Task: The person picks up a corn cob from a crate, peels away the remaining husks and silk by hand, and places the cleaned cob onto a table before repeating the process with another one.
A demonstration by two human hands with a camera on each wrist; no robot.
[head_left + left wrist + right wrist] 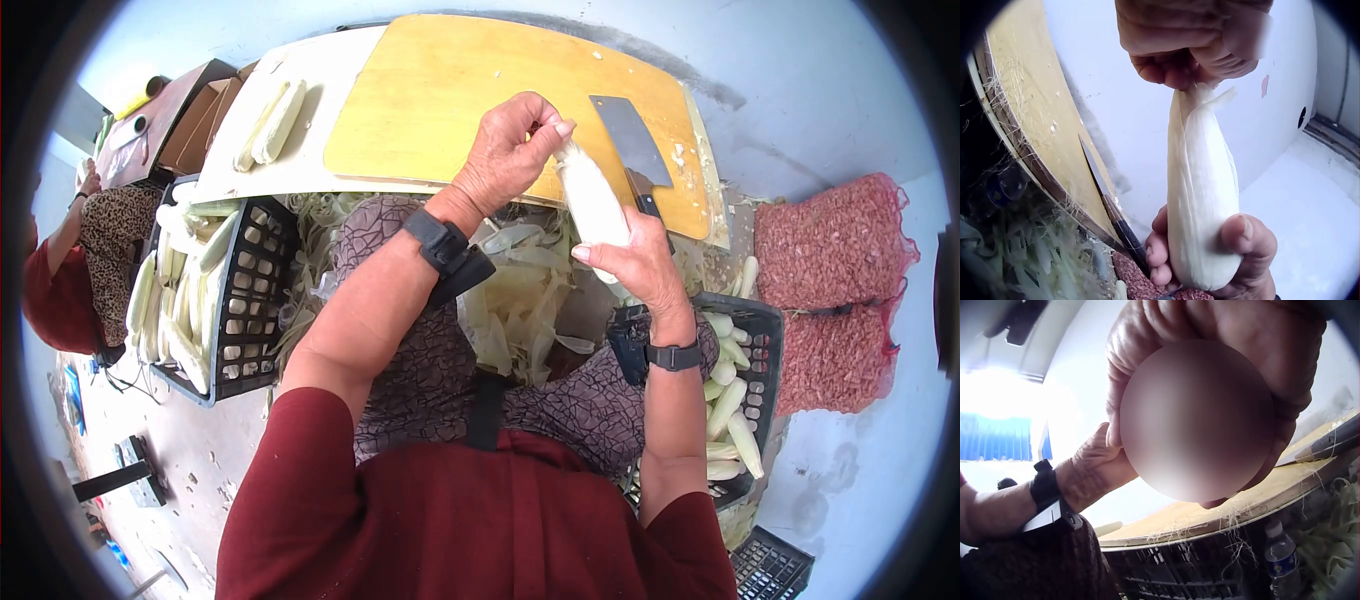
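Note:
An ear of corn [597, 205] in pale husk is held up in front of the near edge of the yellow board. My left hand [515, 150] pinches the husk at its narrow tip. Lower down, my right hand [645, 262] grips the thick end, the thumb lying across it. The left wrist view shows the husk [1204, 187] still wrapped round the ear, with a loose strip at the tip under my left fingers. A blurred disc covers most of what my right hand holds in the right wrist view.
A cleaver [632, 140] lies on the yellow cutting board [450, 90]. Two ears [280, 122] lie to its left. Black crates of corn stand at left [232, 345] and right [768, 350]. Loose husks [515, 300] are heaped below. Red mesh sacks [830, 245] stand right; another person [65, 285] sits left.

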